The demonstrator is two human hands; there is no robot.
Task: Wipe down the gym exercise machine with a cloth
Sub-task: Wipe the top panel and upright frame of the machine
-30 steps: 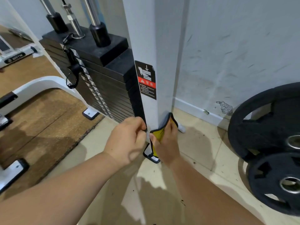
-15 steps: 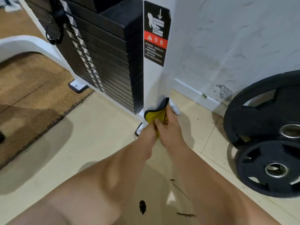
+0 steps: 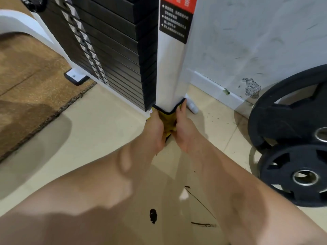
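Cloth (image 3: 167, 121), yellow, dark-edged, gripped by our left hand (image 3: 156, 129) and right hand (image 3: 184, 129), wrapped round the white post (image 3: 169, 76) at its foot. Weight stack (image 3: 113, 50) at 11 o'clock from our hands; weight plates (image 3: 290, 124) at 3 o'clock.
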